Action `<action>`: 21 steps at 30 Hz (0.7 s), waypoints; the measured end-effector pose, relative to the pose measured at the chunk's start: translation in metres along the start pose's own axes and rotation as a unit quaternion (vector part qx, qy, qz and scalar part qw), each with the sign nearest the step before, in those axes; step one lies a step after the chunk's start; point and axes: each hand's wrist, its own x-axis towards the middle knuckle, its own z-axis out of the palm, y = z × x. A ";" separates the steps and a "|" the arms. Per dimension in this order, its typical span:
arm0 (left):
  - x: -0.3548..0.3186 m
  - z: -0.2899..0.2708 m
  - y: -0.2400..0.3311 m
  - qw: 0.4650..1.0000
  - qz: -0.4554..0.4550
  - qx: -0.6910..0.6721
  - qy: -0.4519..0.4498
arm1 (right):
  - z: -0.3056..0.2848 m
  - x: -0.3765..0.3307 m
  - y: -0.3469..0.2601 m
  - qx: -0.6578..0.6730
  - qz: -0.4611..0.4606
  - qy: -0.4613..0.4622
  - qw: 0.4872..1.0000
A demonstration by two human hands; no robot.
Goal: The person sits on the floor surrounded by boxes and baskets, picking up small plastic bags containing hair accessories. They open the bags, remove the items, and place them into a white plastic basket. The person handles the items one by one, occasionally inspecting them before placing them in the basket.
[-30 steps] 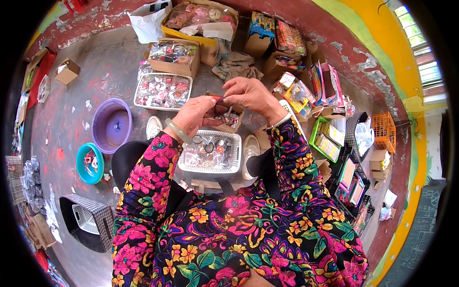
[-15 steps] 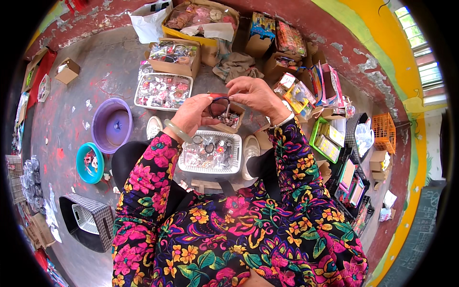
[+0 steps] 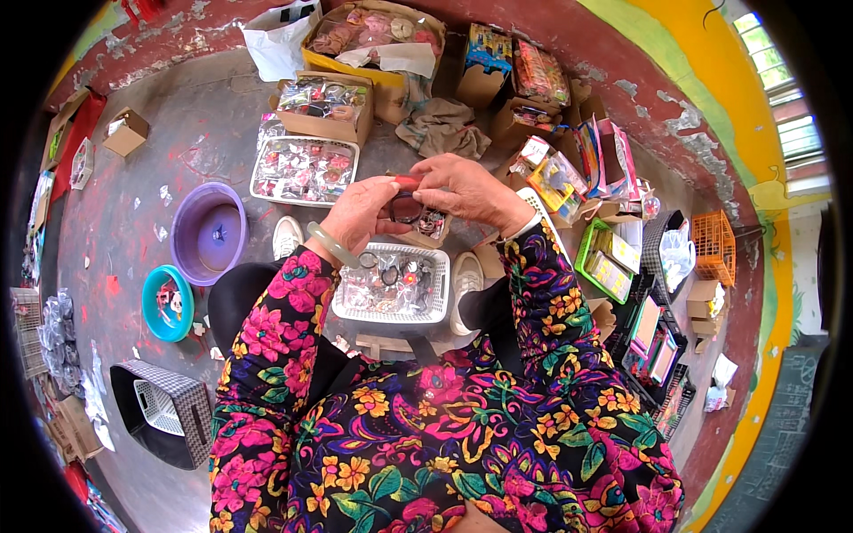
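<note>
Both my hands meet in front of me over a dark loop that looks like a hair tie (image 3: 405, 211). My left hand (image 3: 357, 213), with a pale bangle at the wrist, pinches it at a red piece (image 3: 407, 183) on its upper side. The fingertips of my right hand (image 3: 473, 191) are closed at the same red piece, touching the left fingers. What the red piece is, I cannot make out. Below the hands, a white plastic basket (image 3: 391, 315) between my feet contains clear packets and dark rings. An open cardboard box (image 3: 437, 233) with small items stands just beyond, partly hidden.
A second white basket (image 3: 255, 182) of packaged accessories and a filled cardboard box (image 3: 362, 124) stand ahead. Purple (image 3: 182, 244) and turquoise (image 3: 151, 315) basins are at left. To the right are boxes, a green tray (image 3: 586, 258) and an orange crate (image 3: 716, 253).
My right hand has moved left and slightly down, its fingers closing in on the red piece beside my left fingertips. The dark loop sits lower and is more covered. My left hand barely moved.
</note>
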 end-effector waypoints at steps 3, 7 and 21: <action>0.002 0.000 0.000 1.000 0.001 0.003 -0.003 | 0.007 0.000 0.003 -0.034 -0.110 0.086 0.990; 0.001 0.000 0.002 1.000 -0.003 0.003 0.020 | -0.001 -0.002 -0.006 -0.015 -0.023 0.071 0.997; 0.002 0.000 0.005 1.000 0.025 -0.013 -0.012 | 0.008 0.001 0.000 0.015 -0.034 0.077 0.996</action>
